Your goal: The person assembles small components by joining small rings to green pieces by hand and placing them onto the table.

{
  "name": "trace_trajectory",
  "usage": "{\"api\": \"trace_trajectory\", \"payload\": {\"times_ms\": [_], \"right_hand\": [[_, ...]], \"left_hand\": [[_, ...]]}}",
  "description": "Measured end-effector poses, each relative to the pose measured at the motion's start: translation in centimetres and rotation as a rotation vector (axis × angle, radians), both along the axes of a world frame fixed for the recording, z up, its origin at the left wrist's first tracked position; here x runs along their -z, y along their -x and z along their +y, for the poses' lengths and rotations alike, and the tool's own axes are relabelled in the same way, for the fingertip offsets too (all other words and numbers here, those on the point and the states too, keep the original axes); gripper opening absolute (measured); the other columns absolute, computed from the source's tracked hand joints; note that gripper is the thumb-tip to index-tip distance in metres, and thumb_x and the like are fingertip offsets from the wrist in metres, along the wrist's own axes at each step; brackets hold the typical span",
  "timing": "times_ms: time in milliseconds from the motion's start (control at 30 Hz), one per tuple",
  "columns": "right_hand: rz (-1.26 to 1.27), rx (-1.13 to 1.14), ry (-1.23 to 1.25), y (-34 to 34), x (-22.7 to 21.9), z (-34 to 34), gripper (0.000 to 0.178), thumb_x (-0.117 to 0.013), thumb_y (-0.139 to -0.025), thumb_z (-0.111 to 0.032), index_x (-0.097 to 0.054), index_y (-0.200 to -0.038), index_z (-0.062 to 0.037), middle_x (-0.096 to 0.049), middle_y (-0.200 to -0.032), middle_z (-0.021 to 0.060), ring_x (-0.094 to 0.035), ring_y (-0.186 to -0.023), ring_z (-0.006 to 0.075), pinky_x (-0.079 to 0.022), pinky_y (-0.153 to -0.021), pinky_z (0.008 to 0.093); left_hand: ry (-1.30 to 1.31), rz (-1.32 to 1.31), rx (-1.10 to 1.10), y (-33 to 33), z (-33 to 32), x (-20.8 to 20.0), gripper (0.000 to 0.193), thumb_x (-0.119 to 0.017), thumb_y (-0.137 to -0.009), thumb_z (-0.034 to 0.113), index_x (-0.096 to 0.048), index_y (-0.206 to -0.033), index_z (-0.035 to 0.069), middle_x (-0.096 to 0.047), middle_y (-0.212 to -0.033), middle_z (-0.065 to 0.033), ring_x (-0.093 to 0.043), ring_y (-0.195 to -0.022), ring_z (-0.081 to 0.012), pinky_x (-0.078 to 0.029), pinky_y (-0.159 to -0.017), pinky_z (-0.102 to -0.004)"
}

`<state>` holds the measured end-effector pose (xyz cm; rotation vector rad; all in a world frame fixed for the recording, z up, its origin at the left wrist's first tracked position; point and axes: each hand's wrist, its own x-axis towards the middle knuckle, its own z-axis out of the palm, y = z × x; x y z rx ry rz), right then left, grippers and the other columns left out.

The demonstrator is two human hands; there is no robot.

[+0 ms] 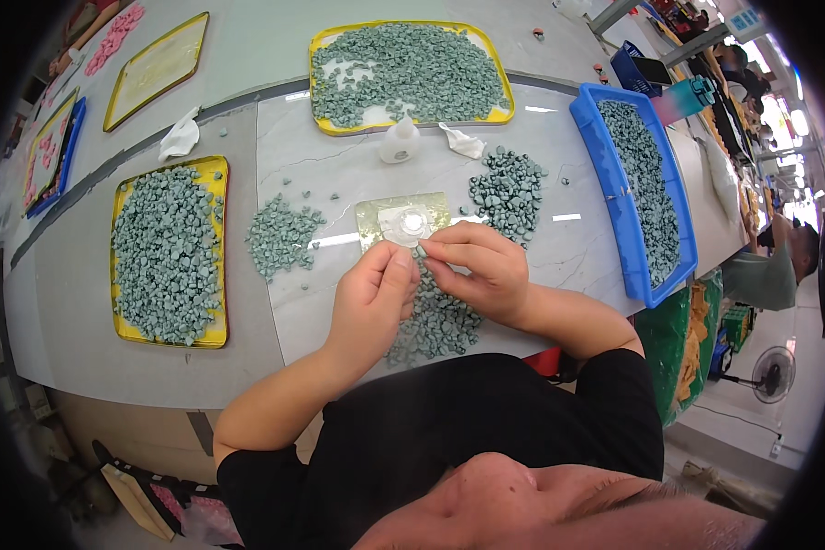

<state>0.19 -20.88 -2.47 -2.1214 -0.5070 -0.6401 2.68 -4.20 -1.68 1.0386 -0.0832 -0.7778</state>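
Observation:
My two hands meet over the near edge of a square, yellowish pad (369, 220). Thumb and forefinger of my right hand (481, 266) pinch a small green piece (420, 249). Beside it, the fingers of my left hand (371, 293) are pressed together; what they hold is hidden. Just beyond the fingertips a small clear round dish (412, 223) sits on the pad. Loose green pieces lie in a near heap (440, 327) partly under my right hand, a paler left heap (282, 236) and a darker right heap (507, 192).
A white squeeze bottle (400, 145) and a crumpled tissue (463, 142) stand beyond the pad. Yellow-rimmed trays of green pieces lie at the back (504, 105) and left (223, 312). A blue crate (596, 183) flanks the right. Another person's arm (96, 27) shows far left.

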Motion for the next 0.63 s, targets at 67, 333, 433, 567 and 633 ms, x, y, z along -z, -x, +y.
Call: {"api": "trace_trajectory", "payload": {"times_ms": [67,333,433,567,633], "right_hand": [[-0.006,-0.006,-0.006,0.0,-0.1,0.0,0.029,-0.071,-0.066,0.003,-0.066,-0.094,-0.0007,-0.063,-0.084,0.0091,-0.062,-0.07,0.0201,-0.051,-0.059,0.0269],[0.133,-0.109,0.011,-0.6,-1.2,-1.2,0.023,-0.069,-0.07,0.002,-0.066,-0.092,-0.0009,-0.063,-0.084,0.0091,-0.062,-0.073,0.0191,-0.05,-0.061,0.0271],[0.319,-0.089,0.012,-1.9,-2.3,-3.5,0.017,-0.064,-0.076,0.001,-0.066,-0.093,-0.0008,-0.063,-0.084,0.0092,-0.061,-0.074,0.0184,-0.049,-0.064,0.0271],[0.58,0.128,0.156,-2.2,-2.5,-5.6,0.014,-0.058,-0.084,-0.005,-0.066,-0.095,-0.0024,-0.064,-0.085,0.0094,-0.062,-0.076,0.0192,-0.048,-0.069,0.0285],[0.523,0.138,0.339,-2.3,-1.7,-6.6,0.014,-0.059,-0.084,-0.005,-0.065,-0.096,-0.0028,-0.065,-0.087,0.0103,-0.062,-0.078,0.0198,-0.049,-0.069,0.0293]], "left_hand": [[-0.028,-0.042,-0.001,0.0,0.0,0.0,0.024,-0.038,-0.098,0.021,-0.043,-0.081,0.005,-0.033,-0.062,0.0035,-0.026,-0.052,-0.0047,-0.024,-0.045,-0.0206],[-0.134,-0.138,0.032,-0.4,0.1,0.1,0.023,-0.04,-0.098,0.022,-0.043,-0.08,0.006,-0.034,-0.063,0.0046,-0.027,-0.053,-0.0036,-0.025,-0.045,-0.0199],[-0.205,-0.194,0.126,-0.2,0.4,0.7,0.02,-0.043,-0.096,0.022,-0.046,-0.083,0.006,-0.037,-0.064,0.0047,-0.031,-0.055,-0.0029,-0.027,-0.046,-0.019],[-0.35,-0.327,0.276,-0.1,0.0,1.1,0.02,-0.049,-0.093,0.022,-0.053,-0.088,0.002,-0.051,-0.067,0.0008,-0.04,-0.058,-0.0037,-0.034,-0.051,-0.0222],[-0.369,-0.242,0.26,-0.2,-0.1,0.9,0.019,-0.052,-0.092,0.023,-0.054,-0.091,0.004,-0.054,-0.069,0.0,-0.042,-0.06,-0.0054,-0.037,-0.053,-0.0235]]}}
